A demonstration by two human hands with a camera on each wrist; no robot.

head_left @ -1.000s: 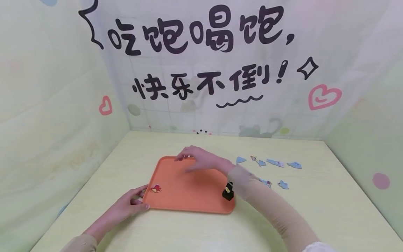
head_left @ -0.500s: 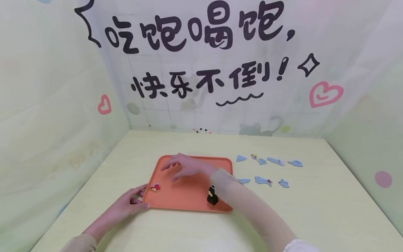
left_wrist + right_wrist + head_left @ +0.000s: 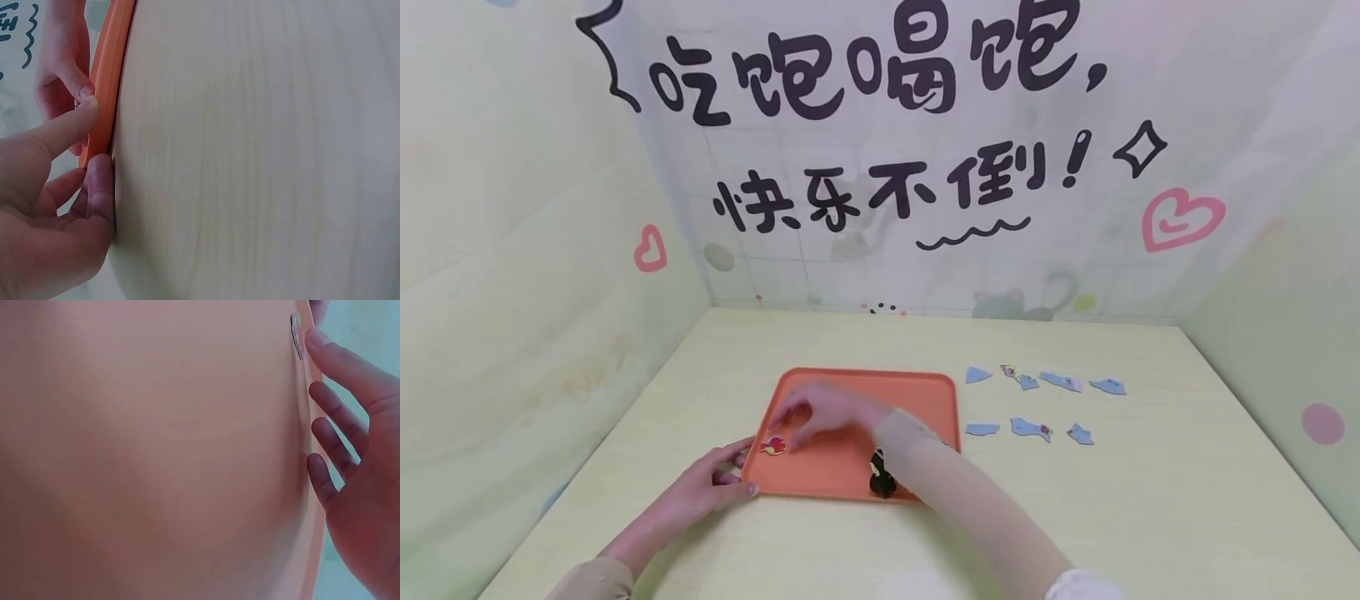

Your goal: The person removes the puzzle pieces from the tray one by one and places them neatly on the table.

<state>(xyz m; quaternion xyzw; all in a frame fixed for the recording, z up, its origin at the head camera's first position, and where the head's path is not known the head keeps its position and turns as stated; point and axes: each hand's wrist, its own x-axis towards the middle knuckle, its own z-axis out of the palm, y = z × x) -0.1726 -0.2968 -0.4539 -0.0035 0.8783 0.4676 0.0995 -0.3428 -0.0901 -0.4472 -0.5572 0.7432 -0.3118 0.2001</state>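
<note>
An orange tray [image 3: 902,393] lies on the table. My left hand [image 3: 709,483] grips its near left corner, thumb on the front side and the other fingers along the left side, partly hidden by the rim. A small red puzzle piece [image 3: 773,446] with a pale edge lies on the tray by the left rim. Over the left part of the tray is my right hand [image 3: 822,410], fingers spread and holding nothing, with fingertips close around the red piece. In the right wrist view the thumb [image 3: 320,339] is right beside that piece.
Several light blue puzzle pieces lie in two loose rows right of the tray, among them a triangular piece [image 3: 977,375] and a long piece [image 3: 1030,428]. A black device [image 3: 882,475] hangs under the right wrist. Printed cloth walls [image 3: 880,275] enclose the table.
My right hand has moved left and nearer across the tray, coming down toward the red puzzle piece. My left hand has stayed at the tray's corner.
</note>
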